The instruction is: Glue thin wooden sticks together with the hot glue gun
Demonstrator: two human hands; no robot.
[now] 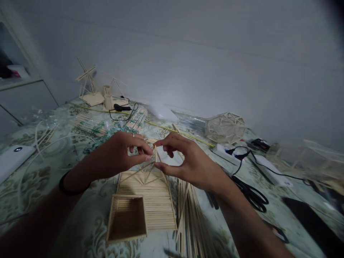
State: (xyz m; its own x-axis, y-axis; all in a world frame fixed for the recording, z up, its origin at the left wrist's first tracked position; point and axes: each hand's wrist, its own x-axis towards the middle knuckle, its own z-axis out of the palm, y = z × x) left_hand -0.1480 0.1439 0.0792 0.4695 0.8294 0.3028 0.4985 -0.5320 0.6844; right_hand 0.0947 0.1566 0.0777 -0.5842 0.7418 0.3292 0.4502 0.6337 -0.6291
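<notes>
A short wooden stick point(156, 153) stands upright at the top of a frame of thin slanting sticks point(145, 175). My right hand point(185, 157) pinches it between thumb and forefinger, one fingertip at its upper end and the other near its lower end. From the other side, my left hand point(120, 152) closes thumb and forefinger at the stick's left edge; the exact contact is partly hidden. Below them lies a flat platform of sticks laid side by side point(158, 211). An open square stick box point(127, 218) sits at the platform's near left corner.
Loose sticks point(192, 222) lie right of the platform. Behind are bagged sticks point(137, 119), a glue gun point(122, 107), stick models point(92, 96) and a round lattice point(225, 127). Power strips point(228, 154), black cable point(249, 195) and a dark flat object point(314, 222) occupy the right.
</notes>
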